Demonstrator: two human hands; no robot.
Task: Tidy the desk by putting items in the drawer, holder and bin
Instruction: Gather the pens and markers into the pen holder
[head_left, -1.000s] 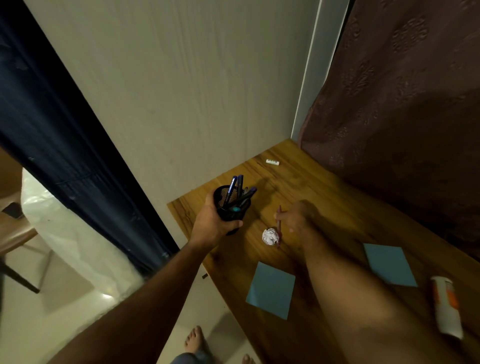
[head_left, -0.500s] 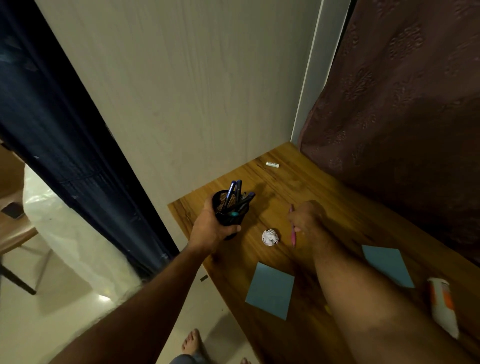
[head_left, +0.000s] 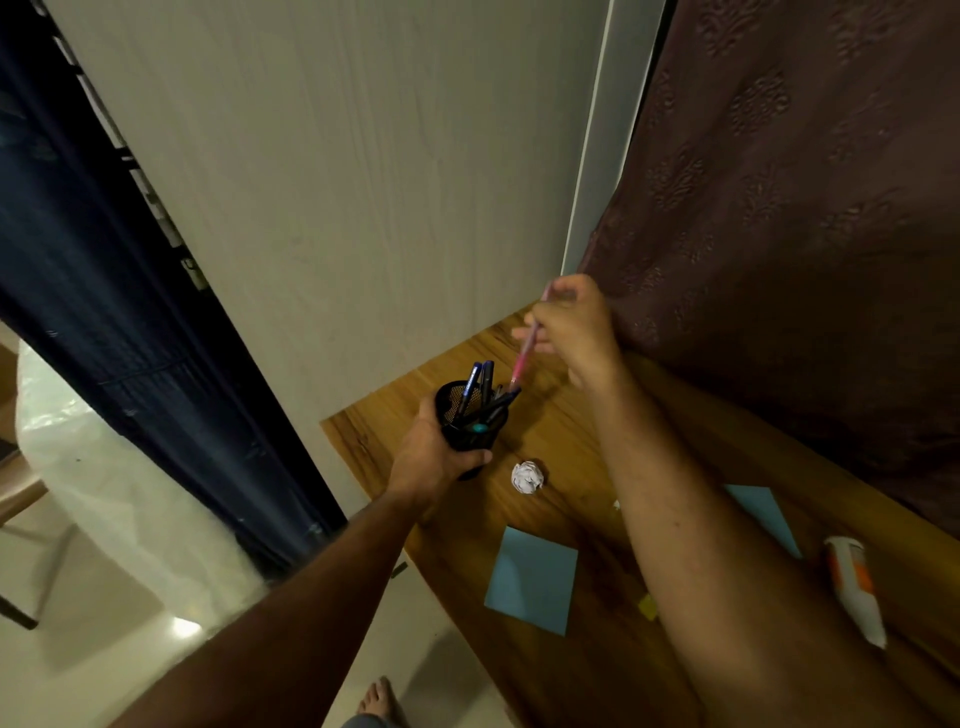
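a brown wooden desk (head_left: 571, 447) is seen carrying a crumpled white paper ball (head_left: 528, 476), two light blue paper sheets (head_left: 532, 579) (head_left: 763, 514), a white-and-orange tube (head_left: 854, 587) and a small yellow scrap (head_left: 648, 606).

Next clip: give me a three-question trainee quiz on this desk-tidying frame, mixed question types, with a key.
1. True or false: the left hand grips the black mesh holder.
2. The right hand pinches: A) crumpled paper ball B) pink pen C) white tube
3. Fill in: the pink pen's lower tip is at the holder's ____.

Key: 1 true; 2 B; 3 rim.
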